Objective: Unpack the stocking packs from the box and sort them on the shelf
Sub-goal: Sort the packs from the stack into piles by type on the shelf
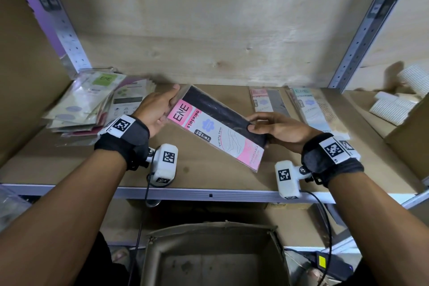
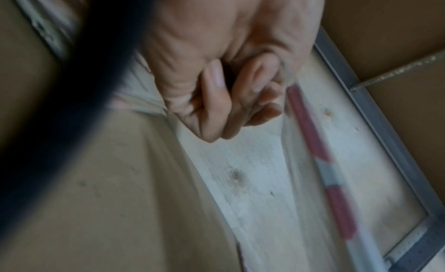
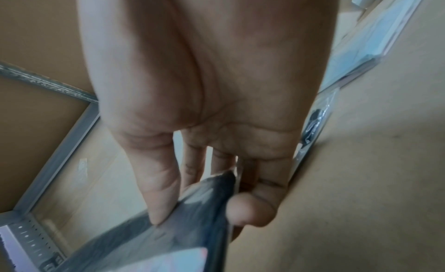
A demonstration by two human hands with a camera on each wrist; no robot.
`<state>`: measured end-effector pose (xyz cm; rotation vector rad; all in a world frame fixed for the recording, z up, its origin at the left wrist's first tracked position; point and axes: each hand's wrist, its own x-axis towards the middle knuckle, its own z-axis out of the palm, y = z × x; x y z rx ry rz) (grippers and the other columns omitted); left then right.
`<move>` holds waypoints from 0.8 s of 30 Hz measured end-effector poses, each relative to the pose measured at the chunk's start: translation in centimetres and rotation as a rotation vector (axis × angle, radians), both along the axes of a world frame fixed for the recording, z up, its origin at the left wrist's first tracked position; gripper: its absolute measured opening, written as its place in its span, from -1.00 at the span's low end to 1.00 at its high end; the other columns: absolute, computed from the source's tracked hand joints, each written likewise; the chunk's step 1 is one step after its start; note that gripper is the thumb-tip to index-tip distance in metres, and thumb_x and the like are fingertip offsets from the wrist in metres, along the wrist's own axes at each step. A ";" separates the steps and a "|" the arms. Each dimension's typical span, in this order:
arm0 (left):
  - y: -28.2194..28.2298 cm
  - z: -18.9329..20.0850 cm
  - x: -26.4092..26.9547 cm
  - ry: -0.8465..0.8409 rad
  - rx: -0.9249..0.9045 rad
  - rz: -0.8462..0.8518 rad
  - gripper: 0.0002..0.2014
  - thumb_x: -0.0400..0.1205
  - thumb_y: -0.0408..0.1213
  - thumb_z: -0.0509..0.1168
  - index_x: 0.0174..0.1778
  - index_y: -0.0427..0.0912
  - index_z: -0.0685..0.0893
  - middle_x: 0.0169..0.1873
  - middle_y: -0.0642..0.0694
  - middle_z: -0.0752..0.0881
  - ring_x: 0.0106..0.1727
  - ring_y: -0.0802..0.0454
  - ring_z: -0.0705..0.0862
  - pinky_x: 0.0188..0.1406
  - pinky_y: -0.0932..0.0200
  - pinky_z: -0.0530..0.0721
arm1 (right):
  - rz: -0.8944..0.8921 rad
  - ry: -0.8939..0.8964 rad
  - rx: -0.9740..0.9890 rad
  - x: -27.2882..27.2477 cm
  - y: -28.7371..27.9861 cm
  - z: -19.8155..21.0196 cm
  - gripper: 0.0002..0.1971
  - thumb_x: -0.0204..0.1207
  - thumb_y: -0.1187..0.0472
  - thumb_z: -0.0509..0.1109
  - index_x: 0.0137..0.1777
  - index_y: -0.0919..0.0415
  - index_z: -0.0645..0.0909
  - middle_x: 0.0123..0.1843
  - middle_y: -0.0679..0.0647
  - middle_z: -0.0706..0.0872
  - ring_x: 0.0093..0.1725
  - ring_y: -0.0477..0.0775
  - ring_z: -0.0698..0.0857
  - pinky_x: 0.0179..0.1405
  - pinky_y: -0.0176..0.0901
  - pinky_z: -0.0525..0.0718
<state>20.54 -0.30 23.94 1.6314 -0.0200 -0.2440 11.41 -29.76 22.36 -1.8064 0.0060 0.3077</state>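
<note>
Held above the brown shelf board (image 1: 209,179), the flat pink-labelled black stocking pack (image 1: 216,129) runs diagonally far-left to near-right, left hand (image 1: 157,109) pinching its far-left end, right hand (image 1: 278,129) its right edge, nearer the sorted packs (image 1: 308,109) on the right.

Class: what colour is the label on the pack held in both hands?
Pink and white, on the pack; head view shows it best.
</note>
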 end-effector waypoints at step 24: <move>-3.1 -0.9 0.4 0.081 -0.258 0.045 -0.60 0.69 0.23 0.18 -0.13 -0.02 0.67 -0.43 -0.03 0.75 -0.54 0.13 0.62 -0.53 0.31 0.52 | -0.082 -0.012 0.058 -0.3 -2.2 -0.1 -0.99 0.63 0.27 0.39 -0.01 0.17 0.63 -0.13 0.12 0.70 -0.26 0.00 0.59 -0.40 -0.24 0.42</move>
